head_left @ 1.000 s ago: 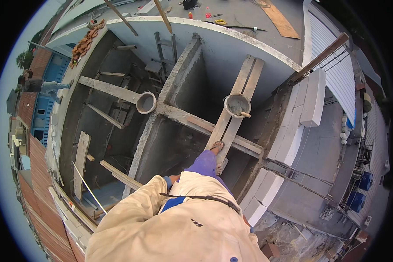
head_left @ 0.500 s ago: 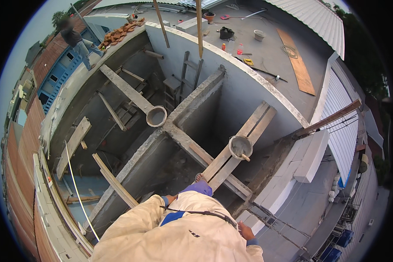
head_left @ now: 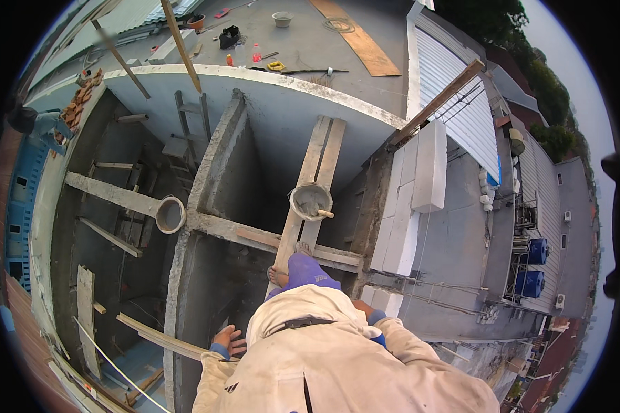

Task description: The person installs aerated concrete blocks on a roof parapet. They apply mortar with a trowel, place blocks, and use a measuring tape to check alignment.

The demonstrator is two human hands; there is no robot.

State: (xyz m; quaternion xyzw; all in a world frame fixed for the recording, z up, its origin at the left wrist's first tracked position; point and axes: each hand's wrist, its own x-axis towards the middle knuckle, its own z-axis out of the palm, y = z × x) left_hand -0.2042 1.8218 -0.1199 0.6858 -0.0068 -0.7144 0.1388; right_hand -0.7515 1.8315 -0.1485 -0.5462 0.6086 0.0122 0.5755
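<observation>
My left hand [head_left: 229,341] hangs at my left side with its fingers apart and nothing in it, near the end of a wooden board [head_left: 162,335]. My right hand [head_left: 362,307] is by my right hip; its fingers are mostly hidden by the sleeve and clothing. Ahead of my bare feet, a round mortar bucket [head_left: 300,195] rests on two side-by-side planks [head_left: 333,153]. Grey mortar lies in it, and a wooden handle [head_left: 325,214] sticks over its rim. Another bucket [head_left: 161,215] stands to the left, where a plank meets the concrete wall top.
Deep open pits lie between narrow concrete walls [head_left: 217,148] on both sides of the planks. Pale blocks [head_left: 428,168] line the right wall. Beyond the far white wall [head_left: 269,82] a flat roof holds tools and a plywood sheet [head_left: 357,36]. Another person [head_left: 47,127] is at the far left.
My view has swung to the right, so the scene sits further left. My left hand has moved from my waist out to the side, and one foot has stepped forward on the planks.
</observation>
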